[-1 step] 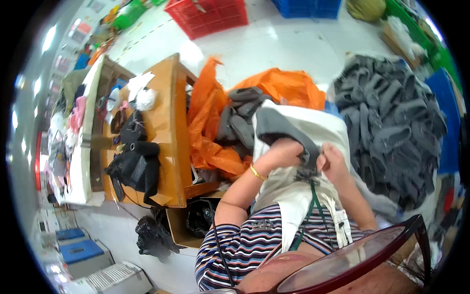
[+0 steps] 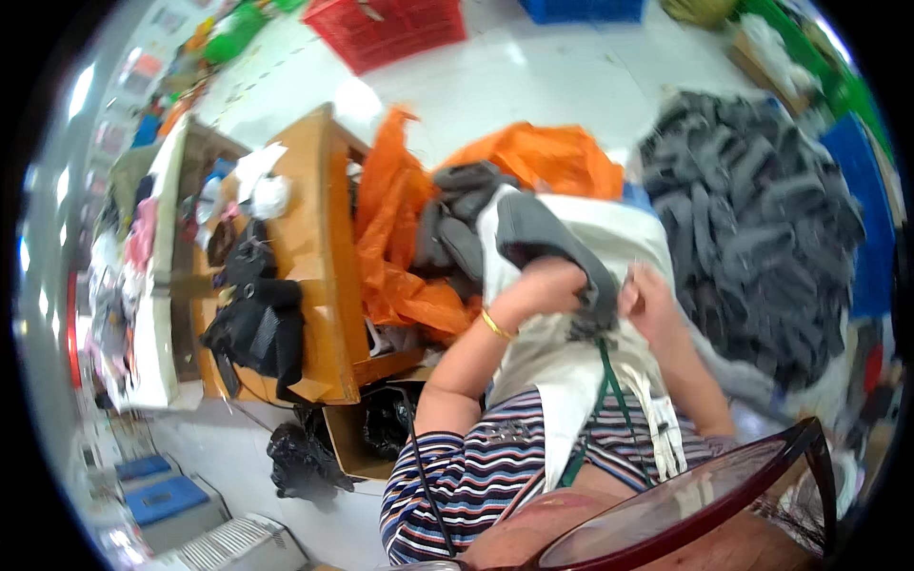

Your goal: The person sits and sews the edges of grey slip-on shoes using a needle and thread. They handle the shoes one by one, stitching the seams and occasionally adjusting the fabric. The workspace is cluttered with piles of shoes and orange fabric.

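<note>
My left hand [image 2: 554, 284] is closed around a dark grey fabric shoe upper [image 2: 547, 228], its fingers partly hidden inside the opening. The upper slants over my white apron [image 2: 643, 236] on my lap. Right beside its near edge, my right hand [image 2: 650, 300] has thumb and fingers pinched together. What that pinch holds, if anything, is too small to make out. Dark green apron ties [image 2: 607, 381] hang below the hands.
To the right lies a big heap of grey shoe uppers [image 2: 752, 238]. More grey uppers [image 2: 462, 238] sit in an orange plastic bag [image 2: 386, 276] at left, against a wooden table [image 2: 324, 257] carrying a black bag [image 2: 262, 328]. A red crate [image 2: 390, 33] stands farther off.
The view has shifted slightly. My left hand has tipped the shoe upper a little more upright, and my right hand has risen slightly, still pinched.
</note>
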The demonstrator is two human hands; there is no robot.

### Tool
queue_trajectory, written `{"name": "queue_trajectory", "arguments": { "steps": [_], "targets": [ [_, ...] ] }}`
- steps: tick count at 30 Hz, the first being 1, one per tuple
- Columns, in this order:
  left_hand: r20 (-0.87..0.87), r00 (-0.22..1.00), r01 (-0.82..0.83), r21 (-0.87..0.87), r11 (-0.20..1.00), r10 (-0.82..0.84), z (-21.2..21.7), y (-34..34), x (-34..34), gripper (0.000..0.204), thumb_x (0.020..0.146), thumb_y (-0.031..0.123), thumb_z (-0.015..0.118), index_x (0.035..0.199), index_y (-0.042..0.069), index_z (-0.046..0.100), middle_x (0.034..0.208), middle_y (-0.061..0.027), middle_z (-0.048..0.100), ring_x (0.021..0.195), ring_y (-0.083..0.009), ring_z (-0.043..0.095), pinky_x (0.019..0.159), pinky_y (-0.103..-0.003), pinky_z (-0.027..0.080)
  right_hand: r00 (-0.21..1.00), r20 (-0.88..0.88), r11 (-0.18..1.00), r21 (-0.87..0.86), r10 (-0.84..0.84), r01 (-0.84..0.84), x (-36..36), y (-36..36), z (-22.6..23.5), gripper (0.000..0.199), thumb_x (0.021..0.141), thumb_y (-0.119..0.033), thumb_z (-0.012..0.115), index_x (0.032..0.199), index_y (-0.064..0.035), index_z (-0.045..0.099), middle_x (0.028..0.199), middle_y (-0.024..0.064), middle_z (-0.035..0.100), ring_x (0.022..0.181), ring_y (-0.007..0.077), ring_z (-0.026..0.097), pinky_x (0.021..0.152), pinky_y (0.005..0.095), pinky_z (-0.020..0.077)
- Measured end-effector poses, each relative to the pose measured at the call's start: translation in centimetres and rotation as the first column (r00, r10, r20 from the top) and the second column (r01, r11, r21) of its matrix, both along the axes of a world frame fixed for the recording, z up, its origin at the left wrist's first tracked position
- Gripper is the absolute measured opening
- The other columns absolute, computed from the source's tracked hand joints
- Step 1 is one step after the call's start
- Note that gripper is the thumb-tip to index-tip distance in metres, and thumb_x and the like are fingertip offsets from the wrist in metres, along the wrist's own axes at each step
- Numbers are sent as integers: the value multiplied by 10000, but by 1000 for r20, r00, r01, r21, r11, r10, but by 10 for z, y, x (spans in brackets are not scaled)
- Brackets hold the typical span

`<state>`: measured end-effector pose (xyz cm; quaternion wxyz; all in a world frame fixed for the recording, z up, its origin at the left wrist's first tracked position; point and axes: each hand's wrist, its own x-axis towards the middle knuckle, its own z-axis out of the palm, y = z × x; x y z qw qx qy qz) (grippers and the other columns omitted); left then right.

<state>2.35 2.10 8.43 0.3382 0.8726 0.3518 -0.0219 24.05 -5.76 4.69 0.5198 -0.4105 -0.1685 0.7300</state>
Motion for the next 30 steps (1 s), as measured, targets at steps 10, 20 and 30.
{"name": "queue_trajectory", "arguments": {
  "steps": [10, 20, 30],
  "targets": [
    [130, 990, 8, -441, 897, 55, -64, -4, 20, 263, 764, 166, 753, 867, -49, 643, 740, -159, 619, 678, -262, 561, 658, -368, 456, 598, -193, 608, 14, -777, 794, 216, 7, -11, 287, 968, -33, 523, 696, -56, 433, 616, 32, 434, 567, 165, 449, 1070, 545, 425],
    [231, 959, -58, -406, 912, 164, -79, -26, 10, 190, 775, 70, 721, 915, -29, 637, 847, -120, 654, 769, -280, 607, 728, -366, 484, 251, 197, 315, 697, -948, 644, 304, -45, -19, 218, 961, -47, 522, 745, -19, 499, 649, 79, 551, 605, 171, 536, 1034, 560, 445],
    [370, 918, -310, 448, 838, 142, -70, -85, 9, 253, 790, 104, 739, 1014, 32, 643, 976, -119, 667, 851, -300, 635, 751, -355, 526, 236, 510, 551, 653, -827, 520, 239, -35, -73, 128, 962, -91, 599, 1028, 16, 570, 874, 123, 705, 818, 173, 672, 822, 299, 527]
  ]
}}
